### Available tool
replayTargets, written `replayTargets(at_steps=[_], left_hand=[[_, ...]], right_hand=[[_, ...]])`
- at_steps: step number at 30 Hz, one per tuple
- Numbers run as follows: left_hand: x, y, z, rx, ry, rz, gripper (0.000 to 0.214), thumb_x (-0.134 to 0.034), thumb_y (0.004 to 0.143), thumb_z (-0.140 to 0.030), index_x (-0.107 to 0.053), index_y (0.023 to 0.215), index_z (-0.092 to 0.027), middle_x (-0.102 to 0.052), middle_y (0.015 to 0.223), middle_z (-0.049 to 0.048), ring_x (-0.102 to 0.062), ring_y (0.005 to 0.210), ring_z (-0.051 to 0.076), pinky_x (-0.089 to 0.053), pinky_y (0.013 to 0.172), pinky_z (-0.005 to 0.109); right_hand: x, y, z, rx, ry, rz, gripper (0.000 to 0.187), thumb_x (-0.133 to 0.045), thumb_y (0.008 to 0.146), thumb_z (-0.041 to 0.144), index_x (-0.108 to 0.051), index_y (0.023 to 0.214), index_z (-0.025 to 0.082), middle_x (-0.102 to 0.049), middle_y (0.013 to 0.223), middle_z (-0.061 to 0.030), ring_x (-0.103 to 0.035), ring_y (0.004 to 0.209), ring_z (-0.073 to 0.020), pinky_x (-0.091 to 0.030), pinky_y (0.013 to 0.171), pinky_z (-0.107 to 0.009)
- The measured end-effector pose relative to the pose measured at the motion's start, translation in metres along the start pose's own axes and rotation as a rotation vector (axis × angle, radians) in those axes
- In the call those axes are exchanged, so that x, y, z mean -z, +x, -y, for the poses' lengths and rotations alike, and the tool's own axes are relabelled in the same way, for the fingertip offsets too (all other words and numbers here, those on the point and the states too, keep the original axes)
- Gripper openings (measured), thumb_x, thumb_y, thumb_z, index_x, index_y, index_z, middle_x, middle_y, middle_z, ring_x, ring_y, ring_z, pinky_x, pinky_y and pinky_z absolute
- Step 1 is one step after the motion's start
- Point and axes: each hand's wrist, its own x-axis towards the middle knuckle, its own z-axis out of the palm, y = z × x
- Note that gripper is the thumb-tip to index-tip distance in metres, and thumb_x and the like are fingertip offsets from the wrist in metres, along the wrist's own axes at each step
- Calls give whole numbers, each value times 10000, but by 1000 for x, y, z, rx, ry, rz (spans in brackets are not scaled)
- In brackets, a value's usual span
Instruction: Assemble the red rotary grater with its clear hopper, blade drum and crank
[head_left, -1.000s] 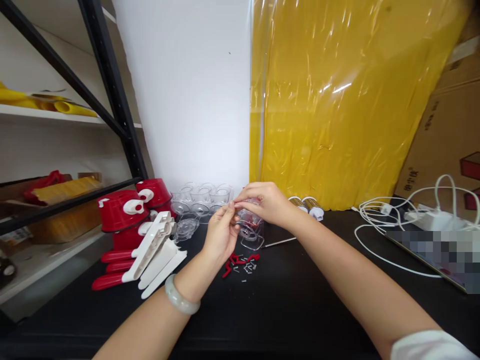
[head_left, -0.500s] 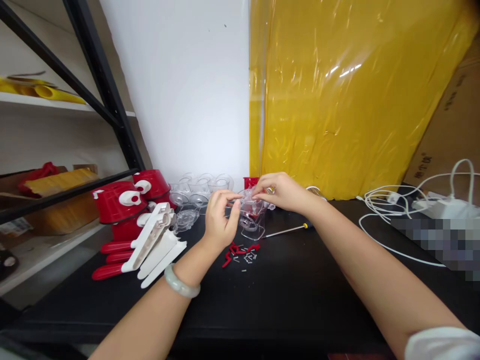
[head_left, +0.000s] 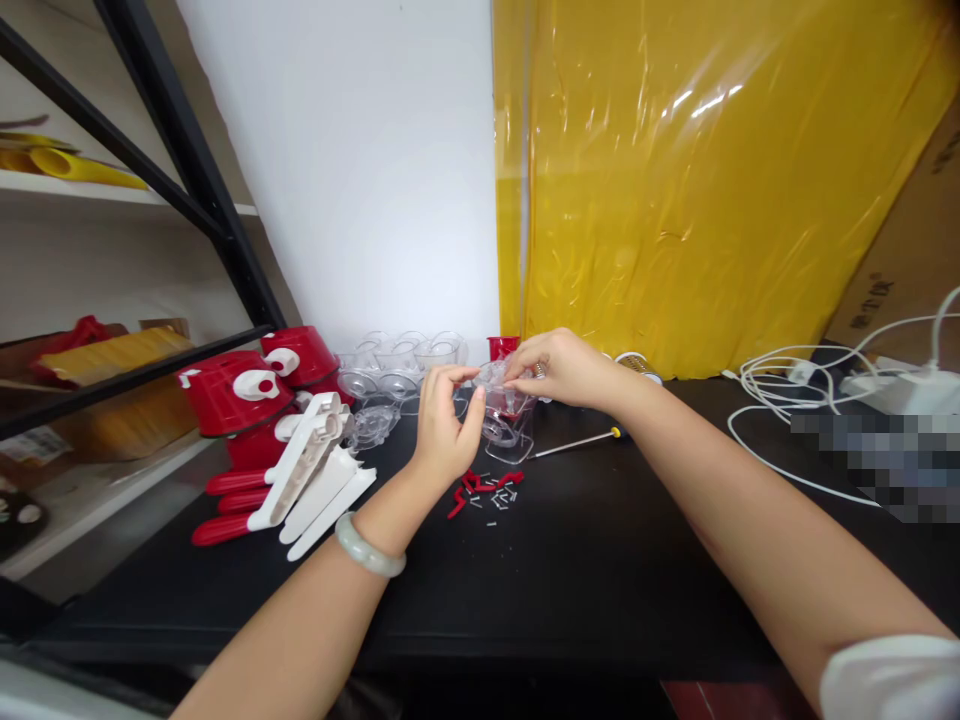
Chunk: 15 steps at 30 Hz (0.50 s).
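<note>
My left hand (head_left: 444,425) and my right hand (head_left: 559,367) both grip a clear plastic housing (head_left: 507,420) with a red part inside, standing on the black table (head_left: 585,560). The left fingers curl round its left side and the right fingers pinch its top rim. Just in front of it lie small red clips (head_left: 480,488) and several tiny pale pins (head_left: 499,502). A thin screwdriver (head_left: 574,443) lies to the right of the housing.
Red tubs (head_left: 236,392) and white and red handles (head_left: 307,490) sit at the left by a black shelf rack (head_left: 187,170). Clear plastic cups (head_left: 397,365) stand behind. Yellow film (head_left: 697,180) covers the back. White cables (head_left: 795,400) and a cardboard box (head_left: 907,270) are at the right.
My left hand went from pinching at the top of the housing to gripping its left side. The view shifted so that everything sits higher in the frame.
</note>
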Motion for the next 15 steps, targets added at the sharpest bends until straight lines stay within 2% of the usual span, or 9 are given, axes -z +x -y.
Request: replayTargets(at_steps=[11,15], left_hand=[[-2,-1,4,29,-5,-13,183,-544,874,-191,-540,1057,-178,-569,999,73,-558,989,204,-487,872,372],[0,1,2,29,17,5,189,-536,884,-207,-549,1071,-187,-585,1015,74,-567,1014,211,-480,904,396]], right_hand=[[8,-2,13,-58,5,48,144,-652,768,170,-784,820,192,-766,839,-33,-699,746,-160,-517,716,-263],[12,-4,17,-77,-18,74,222,-637,760,146,-783,918,199,-767,912,-35,-708,800,-168,-527,741,-262]])
